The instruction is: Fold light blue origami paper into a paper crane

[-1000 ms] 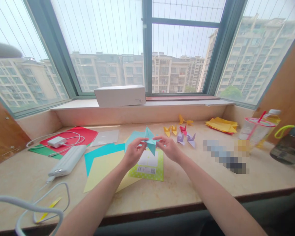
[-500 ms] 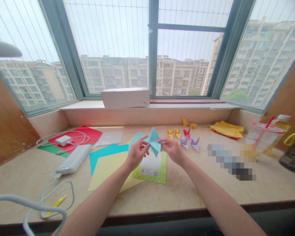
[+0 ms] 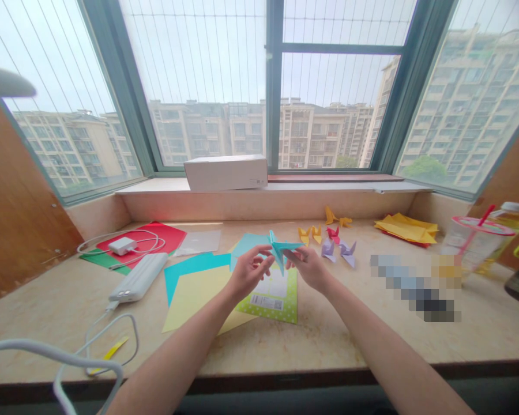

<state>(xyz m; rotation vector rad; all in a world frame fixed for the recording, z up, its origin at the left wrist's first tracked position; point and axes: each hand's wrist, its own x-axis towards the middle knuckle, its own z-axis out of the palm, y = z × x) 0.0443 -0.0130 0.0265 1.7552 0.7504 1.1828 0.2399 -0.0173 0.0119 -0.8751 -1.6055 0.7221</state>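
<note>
I hold a teal folded paper figure (image 3: 282, 251) above the desk between both hands. My left hand (image 3: 248, 272) pinches its left side with thumb and fingers. My right hand (image 3: 308, 266) pinches its right side, where a pointed flap sticks out. Under my hands lie a green dotted paper pack (image 3: 273, 300) with a white label, a pale yellow sheet (image 3: 194, 294) and a teal sheet (image 3: 190, 266).
Several small folded paper figures (image 3: 328, 239) in yellow, pink and purple stand to the right. A stack of yellow sheets (image 3: 406, 227), a lidded cup with a straw (image 3: 471, 242), a white power bank (image 3: 138, 278), a charger on red paper (image 3: 125, 245) and a white box (image 3: 225, 172) surround them.
The paper figure has been turned between my fingers, so a flap now points right. The view has shifted slightly left and down.
</note>
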